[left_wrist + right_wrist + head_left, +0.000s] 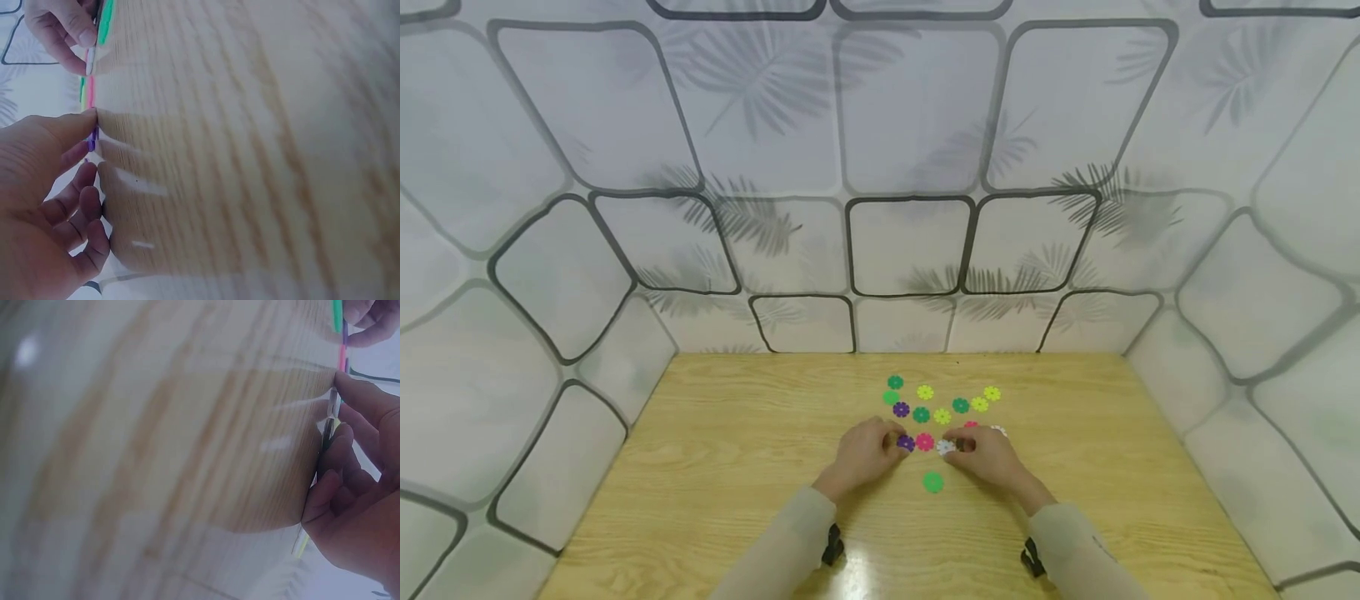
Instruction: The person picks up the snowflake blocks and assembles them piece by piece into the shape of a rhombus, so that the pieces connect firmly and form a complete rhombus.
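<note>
The wooden table [737, 433] spread out on every side of the pink disc [924, 442], the notched piece lying between the person's two hands. Two pale sleeves [805, 517] reached in from the near side of it. Just left of the pink disc was the left hand [867, 452], its thumb and forefinger pinching the purple disc [906, 443]. Just right of it, the right hand [990, 454] grasped the white disc [945, 447] between thumb and forefinger. Both pieces were close beside the pink disc; whether either rim touched it could not be told.

Beyond the pink disc lay a scatter of loose pieces, among them a teal disc [921, 415] and a yellow disc [942, 416]. A second pink piece [972, 425] showed partly behind the right hand, and a bright green disc [933, 482] lay on the near side.

Pieces this thin seemed to call for a light pinch at the outer rim, leaving the notches that faced the pink disc uncovered. Even pressure from both sides would probably have served best: no finger held the pink disc, so a push from one side alone could have skidded or tipped it. The right hand's knuckles were best lifted clear of the second pink piece, and the sleeves clear of the green one.
</note>
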